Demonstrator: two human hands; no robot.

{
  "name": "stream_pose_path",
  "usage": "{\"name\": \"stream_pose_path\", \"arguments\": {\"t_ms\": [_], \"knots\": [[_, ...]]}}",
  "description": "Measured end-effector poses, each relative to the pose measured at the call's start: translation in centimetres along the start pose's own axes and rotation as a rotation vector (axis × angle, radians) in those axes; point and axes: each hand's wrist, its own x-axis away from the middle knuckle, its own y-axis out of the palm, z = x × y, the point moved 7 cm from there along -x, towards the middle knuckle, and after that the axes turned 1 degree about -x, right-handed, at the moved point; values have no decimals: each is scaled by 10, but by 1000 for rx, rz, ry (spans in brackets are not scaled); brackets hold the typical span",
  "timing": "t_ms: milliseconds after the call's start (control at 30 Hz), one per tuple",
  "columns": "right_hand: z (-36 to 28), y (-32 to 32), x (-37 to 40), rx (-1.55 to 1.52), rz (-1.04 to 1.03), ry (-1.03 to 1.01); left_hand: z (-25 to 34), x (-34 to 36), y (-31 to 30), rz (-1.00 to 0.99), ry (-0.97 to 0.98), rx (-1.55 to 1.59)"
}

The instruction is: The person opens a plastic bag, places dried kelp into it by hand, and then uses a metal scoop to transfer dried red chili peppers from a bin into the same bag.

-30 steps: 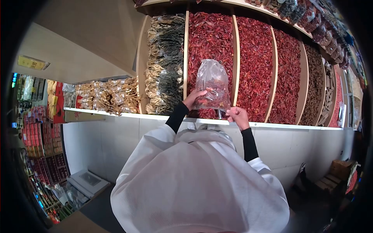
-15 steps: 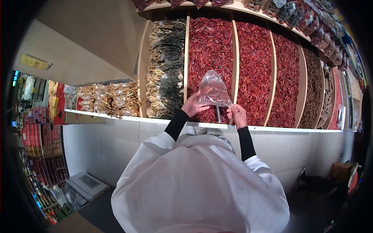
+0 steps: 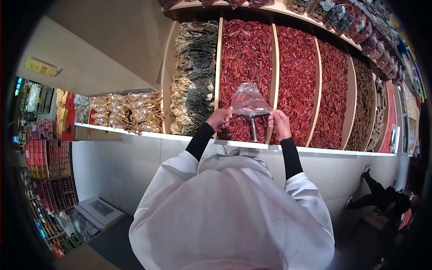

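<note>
My left hand [image 3: 219, 119] and my right hand [image 3: 279, 123] each grip one side of a clear plastic bag [image 3: 248, 101] that holds some dried red chillies. The bag hangs over a bin of dried red chillies [image 3: 245, 49]. A metal scoop [image 3: 253, 126] lies in that bin just below the bag, its handle pointing toward me, between my hands. My black sleeves and white top fill the lower middle of the view.
Wooden dividers split the sloped counter into bins: dark dried strips [image 3: 192, 67] on the left, more red chillies [image 3: 296, 67] and brown goods [image 3: 363, 99] to the right. Packaged goods [image 3: 126, 110] sit on the white ledge at left. Shelves [image 3: 42, 162] stand far left.
The bag has been drawn down and bunched smaller between my hands. My right hand has moved a little to the right and my left hand slightly down.
</note>
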Motion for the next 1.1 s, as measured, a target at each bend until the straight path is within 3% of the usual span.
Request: {"name": "stream_pose_path", "arguments": {"t_ms": [133,267,367,467,567,633,667,767,933,1000,1067,1100], "knots": [[-45,15,-32,59,-39,-46,65,-18,8,-54,170,195],[-85,30,-84,108,-30,-53,111,-72,0,-155,54,435],[-110,38,-122,126,-24,-99,149,-98,-11,-74,54,470],[-156,58,-112,105,-32,-299,202,-75,9,-19,263,272],[-206,78,-64,71,-73,-590,250,-6,48,-25,583,132],[-225,84,-21,84,-98,-765,249,37,64,-48,650,31],[-228,85,1,102,-99,-841,245,57,69,-72,717,-71],[-187,60,36,246,-95,-816,172,75,59,-194,613,-202],[-26,17,60,317,-213,-254,-3,66,15,-293,90,-78],[31,12,77,453,-411,-218,-29,69,2,-126,123,-104],[61,5,92,538,-387,-112,-32,67,-2,-190,150,-185],[71,5,98,787,-438,-90,-32,61,-8,-143,172,-57]]}}
